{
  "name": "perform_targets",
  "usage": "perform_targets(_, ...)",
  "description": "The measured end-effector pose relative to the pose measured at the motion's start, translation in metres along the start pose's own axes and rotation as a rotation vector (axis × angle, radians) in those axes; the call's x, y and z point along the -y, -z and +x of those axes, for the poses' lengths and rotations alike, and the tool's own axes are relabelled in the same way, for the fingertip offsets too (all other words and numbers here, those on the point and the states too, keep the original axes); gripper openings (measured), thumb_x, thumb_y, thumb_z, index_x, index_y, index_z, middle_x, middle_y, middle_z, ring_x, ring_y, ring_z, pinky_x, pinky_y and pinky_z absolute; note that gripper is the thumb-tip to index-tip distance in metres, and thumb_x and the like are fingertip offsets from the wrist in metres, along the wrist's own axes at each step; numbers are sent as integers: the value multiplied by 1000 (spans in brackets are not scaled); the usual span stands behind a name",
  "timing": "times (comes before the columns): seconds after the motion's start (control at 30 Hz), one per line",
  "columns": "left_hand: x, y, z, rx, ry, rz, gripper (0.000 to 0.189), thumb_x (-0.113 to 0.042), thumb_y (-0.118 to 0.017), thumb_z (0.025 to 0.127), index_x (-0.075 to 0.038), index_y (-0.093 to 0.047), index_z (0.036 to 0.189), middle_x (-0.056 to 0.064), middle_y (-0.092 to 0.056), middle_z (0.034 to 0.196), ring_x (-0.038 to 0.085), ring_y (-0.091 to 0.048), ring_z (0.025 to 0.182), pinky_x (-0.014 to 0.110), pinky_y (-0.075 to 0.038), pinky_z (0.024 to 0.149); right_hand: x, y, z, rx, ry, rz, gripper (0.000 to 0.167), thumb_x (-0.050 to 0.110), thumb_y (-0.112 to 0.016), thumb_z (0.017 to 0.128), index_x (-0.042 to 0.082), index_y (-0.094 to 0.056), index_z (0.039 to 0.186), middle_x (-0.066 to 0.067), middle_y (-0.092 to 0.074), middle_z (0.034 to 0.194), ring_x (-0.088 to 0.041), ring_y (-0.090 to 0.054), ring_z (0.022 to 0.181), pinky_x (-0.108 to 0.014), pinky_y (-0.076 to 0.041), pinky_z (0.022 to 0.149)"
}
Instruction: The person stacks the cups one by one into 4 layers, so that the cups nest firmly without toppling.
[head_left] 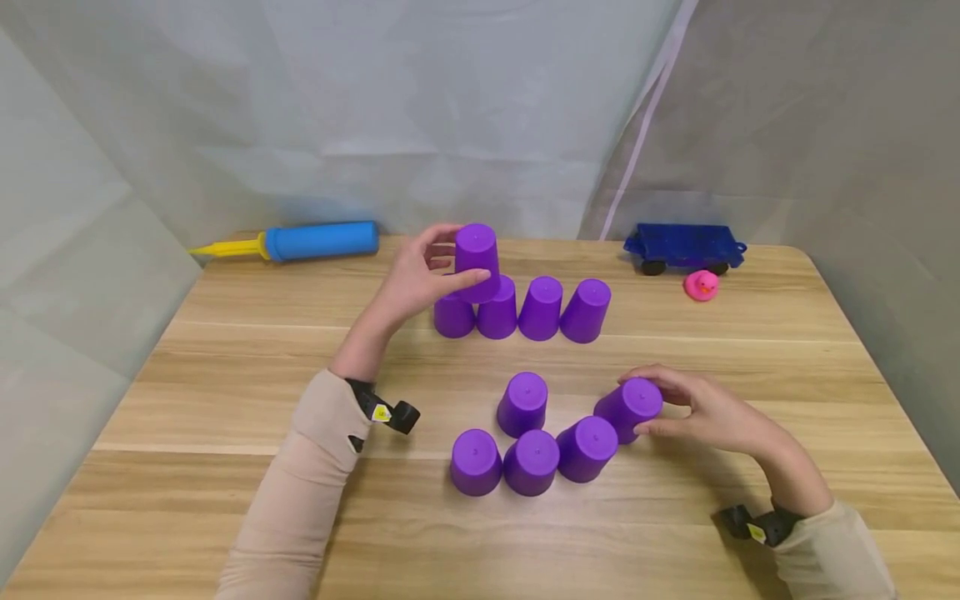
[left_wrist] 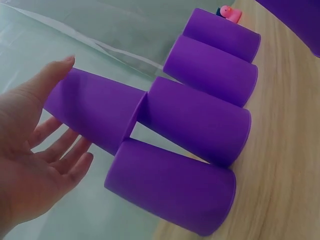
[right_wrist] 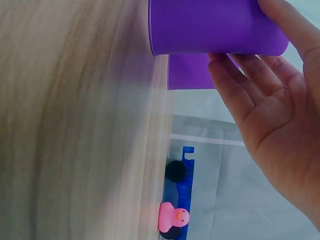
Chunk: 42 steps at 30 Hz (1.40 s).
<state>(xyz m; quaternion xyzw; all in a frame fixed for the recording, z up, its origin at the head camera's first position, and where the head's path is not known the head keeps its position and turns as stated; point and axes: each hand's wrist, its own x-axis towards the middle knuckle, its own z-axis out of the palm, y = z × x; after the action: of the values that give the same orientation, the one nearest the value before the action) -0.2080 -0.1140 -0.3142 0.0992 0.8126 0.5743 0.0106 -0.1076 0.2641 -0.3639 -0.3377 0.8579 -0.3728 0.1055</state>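
Evidently stacking: left hand (head_left: 420, 279) gripped top cup (head_left: 477, 260) over the row; right hand (head_left: 708, 412) clasped end cup (head_left: 630, 408); next needs centring.

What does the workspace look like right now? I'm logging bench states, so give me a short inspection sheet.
Surface: wooden table.
Job's things: back row of four upturned purple cups; raised cup above its left end; five front cups.
Clutter: blue pump, blue toy wagon, pink duck.
Grippers: left hand holds the raised cup; right hand grips the rightmost front cup.
Cables: nothing seen.
Surroundings: pale sheeting.
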Motion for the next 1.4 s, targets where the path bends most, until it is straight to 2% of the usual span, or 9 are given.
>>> perform_targets(0.1,2,2,-3,19,-5,-2,71,-27,-80,74,-13,-45,134,9,-54,126,24,-52,115,40,-42,101,0,0,-1,-3,-3,-20,52,19,-75,80,14,-54,127,5,-61,118,-3,-55,110,-26,-51,88)
perform_targets(0.23,4,6,-12,-10,-11,-15,77,-26,-80,74,-15,-38,138,8,-51,128,22,-51,116,39,-39,103,0,1,-2,-4,-3,-32,52,20,-75,79,14,-54,127,6,-61,117,-3,-55,109,-29,-53,86)
perform_targets(0.43,3,16,-37,-101,-10,-7,86,-22,-80,74,-16,-29,143,11,-49,116,25,-55,104,35,-44,96,1,1,-1,-5,4,-28,52,20,-75,79,15,-53,127,5,-61,118,-5,-55,110,-23,-49,90)
perform_targets(0.57,-1,16,-56,-95,-15,9,79,-21,-80,74,-13,-35,139,11,-51,110,22,-57,98,34,-47,92,2,5,1,-20,5,13,53,17,-76,78,13,-54,126,3,-62,117,-4,-54,111,-16,-44,94)
perform_targets(0.73,-15,8,-83,-64,-18,-61,52,-15,-77,77,-4,-52,121,12,-55,111,24,-58,98,29,-51,88,3,10,4,-40,57,20,56,12,-79,74,7,-55,124,-1,-63,115,-2,-56,108,-16,-46,92)
perform_targets(0.87,-29,-4,-99,-15,-91,-127,35,-7,-75,77,-2,-58,108,10,-60,106,29,-60,96,30,-54,83,6,16,10,-16,99,25,55,11,-80,73,7,-56,123,0,-64,115,-2,-57,107,-19,-49,89)
perform_targets(1.0,-32,-16,-109,82,-143,-107,31,-5,-75,77,-3,-61,103,6,-62,100,24,-60,93,31,-55,81,12,24,19,-18,137,-5,54,11,-81,71,7,-59,120,1,-65,113,-2,-58,106,-19,-51,86)
perform_targets(1.27,-26,-28,-124,161,-115,-37,25,-14,-78,76,-11,-65,97,0,-65,91,13,-62,83,28,-56,71,30,35,37,13,167,-68,50,16,-82,71,12,-60,116,4,-65,110,-4,-60,99,-18,-50,86)
perform_targets(1.4,-25,-26,-126,259,-198,44,29,-19,-80,73,-16,-65,98,-6,-64,93,10,-60,85,27,-55,74,39,41,43,10,130,-52,50,14,-81,72,11,-59,117,3,-64,110,-3,-59,101,-15,-48,89)
